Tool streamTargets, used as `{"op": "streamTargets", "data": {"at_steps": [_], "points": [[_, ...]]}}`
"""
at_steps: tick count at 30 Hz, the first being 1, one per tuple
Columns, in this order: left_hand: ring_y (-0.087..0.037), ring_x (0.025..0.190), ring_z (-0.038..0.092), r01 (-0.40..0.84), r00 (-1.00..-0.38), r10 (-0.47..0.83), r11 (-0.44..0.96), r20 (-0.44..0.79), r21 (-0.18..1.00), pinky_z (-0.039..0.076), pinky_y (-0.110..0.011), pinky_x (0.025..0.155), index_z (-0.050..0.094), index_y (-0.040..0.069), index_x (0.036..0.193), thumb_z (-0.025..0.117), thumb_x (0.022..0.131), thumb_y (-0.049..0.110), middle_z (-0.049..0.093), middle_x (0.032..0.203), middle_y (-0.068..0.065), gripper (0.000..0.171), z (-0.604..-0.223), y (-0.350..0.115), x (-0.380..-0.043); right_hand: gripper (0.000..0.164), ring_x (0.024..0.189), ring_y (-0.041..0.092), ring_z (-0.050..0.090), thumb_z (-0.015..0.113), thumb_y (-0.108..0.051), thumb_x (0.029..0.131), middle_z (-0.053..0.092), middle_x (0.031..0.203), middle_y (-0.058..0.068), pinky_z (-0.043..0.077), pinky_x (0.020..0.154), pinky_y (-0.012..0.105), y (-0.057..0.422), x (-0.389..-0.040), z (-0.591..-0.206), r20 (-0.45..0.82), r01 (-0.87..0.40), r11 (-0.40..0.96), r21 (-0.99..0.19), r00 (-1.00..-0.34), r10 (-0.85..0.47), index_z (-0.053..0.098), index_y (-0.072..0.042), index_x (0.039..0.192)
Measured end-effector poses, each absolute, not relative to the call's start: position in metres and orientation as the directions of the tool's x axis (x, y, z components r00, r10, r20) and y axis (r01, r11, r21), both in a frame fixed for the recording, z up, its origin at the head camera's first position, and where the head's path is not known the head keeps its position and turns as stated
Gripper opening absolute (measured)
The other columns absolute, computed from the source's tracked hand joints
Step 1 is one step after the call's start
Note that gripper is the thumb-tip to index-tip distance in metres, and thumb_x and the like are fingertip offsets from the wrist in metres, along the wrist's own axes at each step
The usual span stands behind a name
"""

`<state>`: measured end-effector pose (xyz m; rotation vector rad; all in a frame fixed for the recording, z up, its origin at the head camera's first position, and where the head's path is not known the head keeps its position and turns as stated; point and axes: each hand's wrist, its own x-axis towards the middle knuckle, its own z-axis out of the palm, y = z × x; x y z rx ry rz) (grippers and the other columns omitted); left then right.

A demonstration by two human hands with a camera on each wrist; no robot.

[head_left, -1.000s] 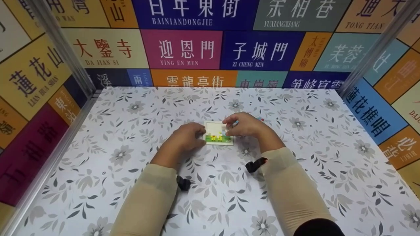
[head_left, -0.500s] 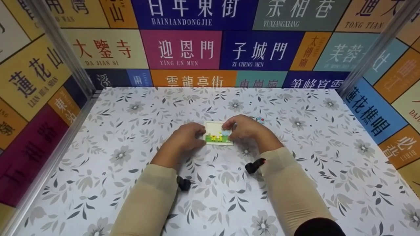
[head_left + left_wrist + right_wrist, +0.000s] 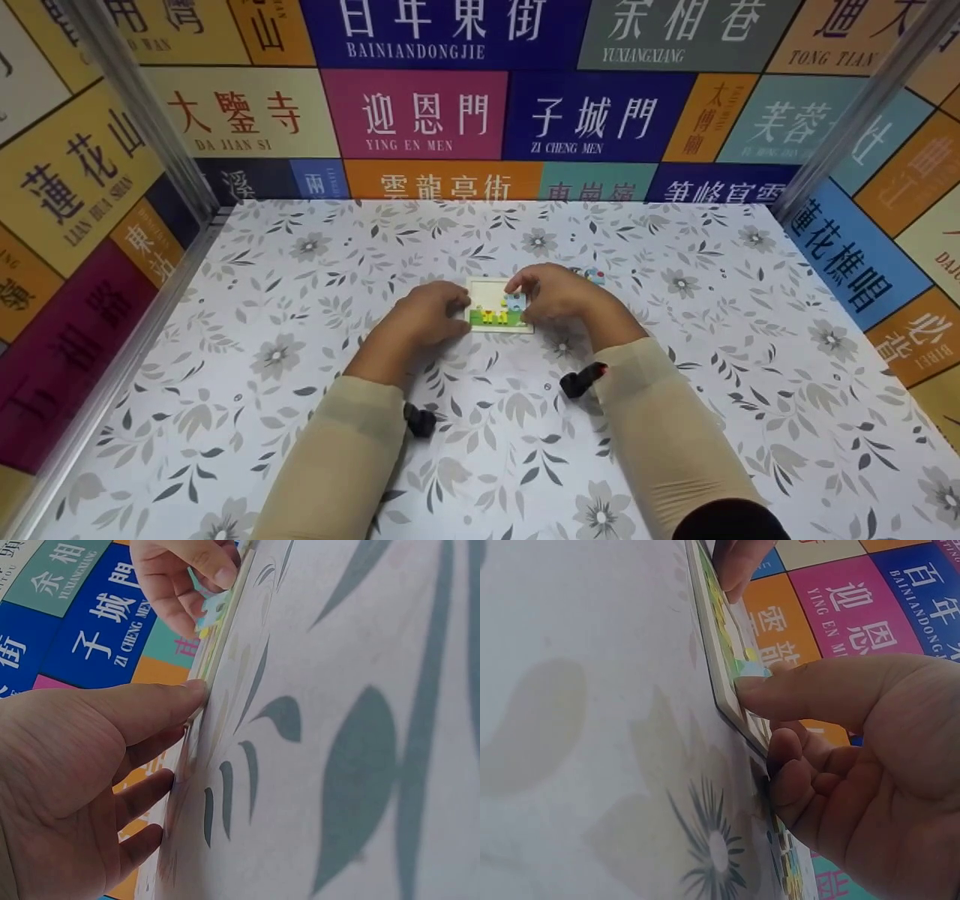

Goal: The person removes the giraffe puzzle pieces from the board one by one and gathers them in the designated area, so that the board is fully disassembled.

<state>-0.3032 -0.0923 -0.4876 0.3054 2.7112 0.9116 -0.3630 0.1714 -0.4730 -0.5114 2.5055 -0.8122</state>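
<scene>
A small jigsaw puzzle tray (image 3: 489, 286) with a pale rim lies mid-table. A green strip with yellow figures (image 3: 495, 316) fills its near part; bare backing shows farther up. My left hand (image 3: 430, 311) is at the tray's left side, thumb and fingertips touching the edge. In the left wrist view its fingers (image 3: 146, 795) are nearly straight. My right hand (image 3: 559, 294) holds a light blue puzzle piece (image 3: 514, 302) over the tray's right side. Its thumb (image 3: 802, 694) lies on the piece (image 3: 752, 669), and the left wrist view shows the piece (image 3: 216, 609) between thumb and fingers.
Behind my right hand lie more coloured puzzle pieces (image 3: 595, 277), partly hidden by it. A white cloth with grey leaves and flowers (image 3: 480, 420) covers the table. Walls of coloured panels with lettering (image 3: 427, 112) stand at the back and both sides.
My right hand has shifted slightly left and nearer, uncovering more of the light blue piece and the pieces behind the hand. The left hand and tray have stayed in place.
</scene>
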Motion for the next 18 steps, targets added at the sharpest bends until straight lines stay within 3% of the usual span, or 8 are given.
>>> {"op": "streamTargets", "data": {"at_steps": [9, 18], "points": [[-0.025, 0.152, 0.049, 0.103, -0.944, 0.271, 0.781, -0.186, 0.616, 0.035, -0.047, 0.130, 0.070, 0.019, 0.139, 0.081, 0.095, 0.026, 0.060, 0.156, 0.001, 0.046, -0.4857, -0.0912, -0.3031, 0.042, 0.104, 0.025, 0.062, 0.082, -0.008, 0.088, 0.070, 0.115, 0.006, 0.054, 0.090, 0.041, 0.1696, -0.3622, -0.4719, -0.306, -0.172, 0.775, -0.608, -0.850, -0.428, 0.077, -0.026, 0.125], [-0.025, 0.154, 0.047, 0.075, -0.945, 0.258, 0.768, -0.200, 0.636, 0.033, -0.047, 0.132, 0.070, 0.020, 0.138, 0.082, 0.094, 0.024, 0.059, 0.157, 0.001, 0.046, -0.4878, -0.0914, -0.3042, 0.038, 0.102, 0.024, 0.061, 0.081, -0.013, 0.092, 0.069, 0.115, 0.006, 0.054, 0.088, 0.040, 0.1694, -0.3592, -0.4702, -0.311, -0.121, 0.774, -0.622, -0.868, -0.386, 0.076, -0.025, 0.127]]}}
